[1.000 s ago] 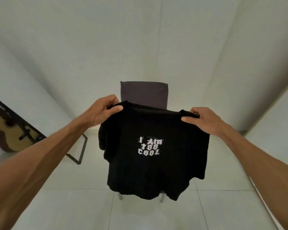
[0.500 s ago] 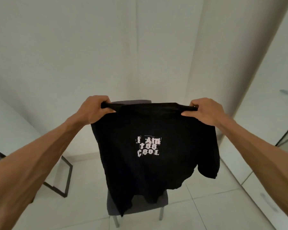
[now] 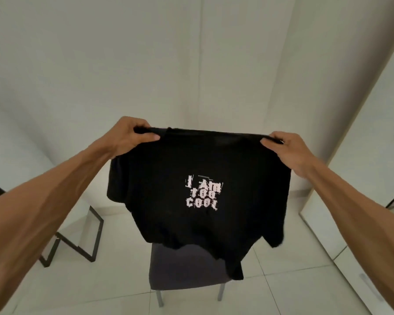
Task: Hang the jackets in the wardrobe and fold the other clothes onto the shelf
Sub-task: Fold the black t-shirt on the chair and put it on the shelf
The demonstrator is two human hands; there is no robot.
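My left hand point(image 3: 129, 137) and right hand point(image 3: 288, 149) each pinch a shoulder of the black T-shirt point(image 3: 200, 192), fingers curled. It hangs spread above the grey chair point(image 3: 187, 267).

Setting: a room in a home, probably a bedroom. Around you:
- plain white walls point(image 3: 146, 64) meeting in a corner
- glossy white floor tiles point(image 3: 282, 294)
- one grey upholstered chair point(image 3: 182, 269) on metal legs
- the black metal frame leg point(image 3: 98, 237) of a desk, at your left
- tall white wardrobe doors point(image 3: 371, 164) with a blurred bar handle point(image 3: 366, 280), at your right

The furnishing is domestic and sparse.
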